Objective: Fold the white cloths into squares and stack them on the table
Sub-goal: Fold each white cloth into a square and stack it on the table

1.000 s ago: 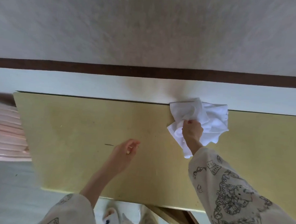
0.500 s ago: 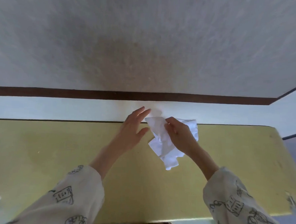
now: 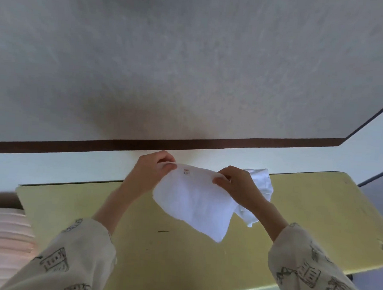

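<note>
Since a second ago the cloth (image 3: 194, 202) has come off the far edge of the bench (image 3: 89, 206), where the right hand (image 3: 239, 187) alone was clutching it as a crumpled wad while the left hand (image 3: 151, 171) hovered bare near the middle. Half a second ago the left hand was just reaching in, fingers straight. Now both hands pinch the cloth along its top edge, left at one corner, right at the other end, and the cloth hangs between them as a mostly flat sheet, lifted above the far edge of the bench with its lower corner pointing toward the near edge. A small printed mark shows near the top edge, closer to the left hand. Behind and below the right hand lies a second bunch of white fabric (image 3: 259, 184) at the far edge; I cannot tell whether it is a trailing part of the same cloth or a separate one. Judgement: the cloth is picked up and shaken open, so the folding proper is about to begin; no fold is made yet and no folded stack shows on the bench. Pale pink ribbed material (image 3: 1, 241) sits just beyond the left end of the bench.
</note>
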`<action>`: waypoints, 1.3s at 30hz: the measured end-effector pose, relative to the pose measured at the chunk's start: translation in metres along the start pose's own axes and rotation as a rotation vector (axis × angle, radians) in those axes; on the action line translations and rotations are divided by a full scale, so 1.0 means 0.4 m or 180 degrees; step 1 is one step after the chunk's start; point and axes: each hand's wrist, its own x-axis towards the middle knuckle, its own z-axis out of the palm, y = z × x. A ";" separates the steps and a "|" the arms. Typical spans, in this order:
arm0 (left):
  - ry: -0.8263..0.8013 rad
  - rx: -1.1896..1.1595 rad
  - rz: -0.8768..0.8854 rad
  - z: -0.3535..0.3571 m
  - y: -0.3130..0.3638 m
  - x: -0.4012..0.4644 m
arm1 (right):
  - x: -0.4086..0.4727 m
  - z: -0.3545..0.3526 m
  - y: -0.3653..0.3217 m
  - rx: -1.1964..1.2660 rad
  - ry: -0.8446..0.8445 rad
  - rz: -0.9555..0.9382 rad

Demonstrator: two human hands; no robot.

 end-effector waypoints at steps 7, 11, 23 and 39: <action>0.0131 0.0334 -0.0222 -0.147 -0.131 -0.059 | 0.025 0.086 -0.070 -0.0096 0.0484 0.0104; 0.0264 0.0300 -0.0463 -0.164 -0.182 -0.080 | 0.048 0.130 -0.086 -0.0325 0.0519 0.0018; -0.0862 0.0163 -0.1397 0.056 -0.354 -0.362 | -0.141 0.310 0.111 -0.0150 -0.0742 0.0691; -0.0082 -0.0108 -0.2565 0.195 -0.511 -0.283 | 0.002 0.480 0.233 0.0535 -0.0579 0.1581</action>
